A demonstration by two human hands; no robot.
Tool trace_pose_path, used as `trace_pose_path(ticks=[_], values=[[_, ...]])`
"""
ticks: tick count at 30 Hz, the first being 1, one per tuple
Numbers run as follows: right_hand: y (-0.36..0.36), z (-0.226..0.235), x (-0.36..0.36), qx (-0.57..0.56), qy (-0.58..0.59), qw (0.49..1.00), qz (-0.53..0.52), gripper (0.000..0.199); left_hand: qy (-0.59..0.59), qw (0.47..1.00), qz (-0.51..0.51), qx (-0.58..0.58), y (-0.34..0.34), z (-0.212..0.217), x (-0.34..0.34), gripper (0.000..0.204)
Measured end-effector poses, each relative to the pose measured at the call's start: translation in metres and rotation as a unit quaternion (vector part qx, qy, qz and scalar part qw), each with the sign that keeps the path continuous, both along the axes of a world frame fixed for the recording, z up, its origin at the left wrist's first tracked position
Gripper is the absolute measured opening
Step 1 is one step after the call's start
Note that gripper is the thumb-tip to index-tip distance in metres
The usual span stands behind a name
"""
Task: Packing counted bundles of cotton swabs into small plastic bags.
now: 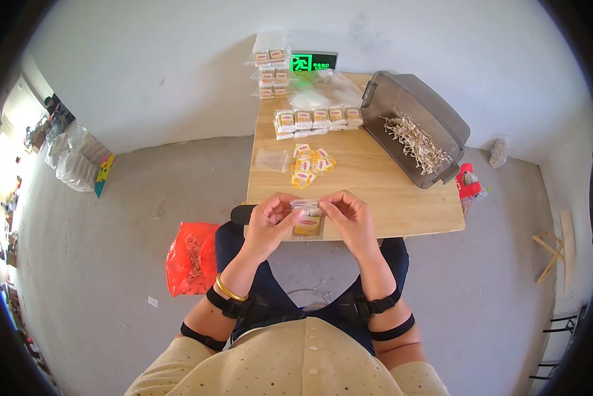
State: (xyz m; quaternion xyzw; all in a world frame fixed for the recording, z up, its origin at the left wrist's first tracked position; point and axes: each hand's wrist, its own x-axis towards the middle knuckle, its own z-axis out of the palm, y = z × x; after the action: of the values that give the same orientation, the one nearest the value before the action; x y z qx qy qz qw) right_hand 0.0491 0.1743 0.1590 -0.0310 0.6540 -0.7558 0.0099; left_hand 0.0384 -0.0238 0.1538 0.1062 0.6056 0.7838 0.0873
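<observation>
My left hand [270, 221] and my right hand [350, 218] pinch the top edge of a small clear zip bag [308, 228] from its two sides, over the near edge of the table. Inside the bag are cotton swabs and a yellow and white label card. Just beyond my hands lies a loose pile of similar label cards [312, 164]. Flat clear bags [272, 160] lie to the left of that pile. A row of filled swab packets [319, 120] stands farther back.
On the wooden table [402, 211], a grey plastic bin [392, 142] at the right holds many loose cotton swabs [417, 145]. Stacked packets [272, 72] and a lit green sign [315, 61] stand at the back. A red plastic bag [194, 257] sits on the floor at left.
</observation>
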Motion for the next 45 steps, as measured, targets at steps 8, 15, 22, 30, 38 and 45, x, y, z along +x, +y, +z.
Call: trace_pose_path(ticks=[8, 15, 22, 30, 38, 45], values=[[0.008, -0.003, 0.005, -0.02, 0.018, 0.999, -0.017, 0.009, 0.029, 0.998, 0.005, -0.06, 0.005, 0.002, -0.002, 0.014], [0.024, -0.01, 0.004, 0.0, 0.048, 0.998, -0.036, 0.008, 0.028, 0.997, -0.008, -0.069, 0.014, 0.003, -0.003, 0.01], [0.024, -0.013, 0.005, 0.027, 0.044, 0.997, -0.055, 0.007, 0.05, 0.995, -0.029, -0.08, 0.022, 0.012, -0.005, 0.011], [0.039, -0.013, 0.014, 0.179, 0.09, 0.975, -0.1, 0.008, 0.15, 0.967, -0.002, -0.203, 0.044, 0.011, -0.008, 0.011], [0.036, -0.052, 0.002, 0.12, 0.131, 0.974, -0.14, 0.011, 0.167, 0.942, 0.014, -0.292, 0.031, -0.058, -0.048, 0.015], [0.077, -0.04, 0.043, 0.144, 0.127, 0.948, -0.253, 0.013, 0.093, 0.97, -0.107, -0.199, 0.081, -0.083, -0.057, 0.02]])
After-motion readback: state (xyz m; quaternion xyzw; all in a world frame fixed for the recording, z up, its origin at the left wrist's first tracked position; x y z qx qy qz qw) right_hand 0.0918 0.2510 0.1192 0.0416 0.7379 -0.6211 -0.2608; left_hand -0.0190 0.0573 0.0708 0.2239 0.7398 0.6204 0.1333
